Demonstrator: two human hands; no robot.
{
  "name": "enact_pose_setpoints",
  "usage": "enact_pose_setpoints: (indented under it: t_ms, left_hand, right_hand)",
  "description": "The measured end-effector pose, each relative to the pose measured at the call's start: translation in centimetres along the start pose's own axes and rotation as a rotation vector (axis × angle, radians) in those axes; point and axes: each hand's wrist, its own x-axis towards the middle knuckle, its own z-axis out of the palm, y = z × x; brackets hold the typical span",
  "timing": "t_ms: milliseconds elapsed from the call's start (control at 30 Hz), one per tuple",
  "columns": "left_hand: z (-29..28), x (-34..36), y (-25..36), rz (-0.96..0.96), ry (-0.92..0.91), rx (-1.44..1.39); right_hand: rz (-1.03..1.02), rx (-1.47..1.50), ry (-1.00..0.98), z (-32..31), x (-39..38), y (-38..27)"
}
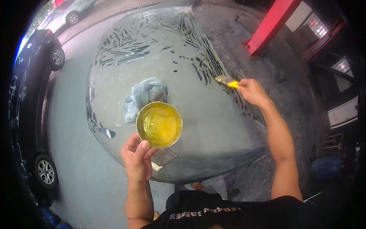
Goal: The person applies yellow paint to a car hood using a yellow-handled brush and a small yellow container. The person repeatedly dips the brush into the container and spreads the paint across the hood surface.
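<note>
Above the grey panel (213,122), the left hand's (138,158) grip holds a round cup (175,139) containing yellow liquid (161,124). The right hand's (253,91) grip is closed around a brush (227,81), its bristles at the panel's right edge.

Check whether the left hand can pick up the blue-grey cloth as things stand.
Probably not: the left hand grips the bowl of yellow liquid, which would likely need setting down first. Nothing visible lies on the cloth, though in this view the bowl hides part of it.
</note>
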Motion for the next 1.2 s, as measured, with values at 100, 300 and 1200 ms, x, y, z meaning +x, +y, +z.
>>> enact_pose_setpoints:
  t_ms: [100, 300, 1200]
  left_hand:
    - [0.4, -0.2, 0.0, -0.001, -0.023, 0.003]
    - [-0.1, -1.6, 0.1, 0.044, 0.014, 0.017]
    - [-0.9, -6.6, 0.7, 0.049, -0.011, 0.063]
  right_hand:
    - [0.014, 0.066, 0.040, -1.2, 1.8, 0.2]
    - [-0.038, 0.133, 0.117, 3.5, 3.0, 1.0]
    - [-0.051, -0.247, 0.171, -2.6, -9.2, 2.0]
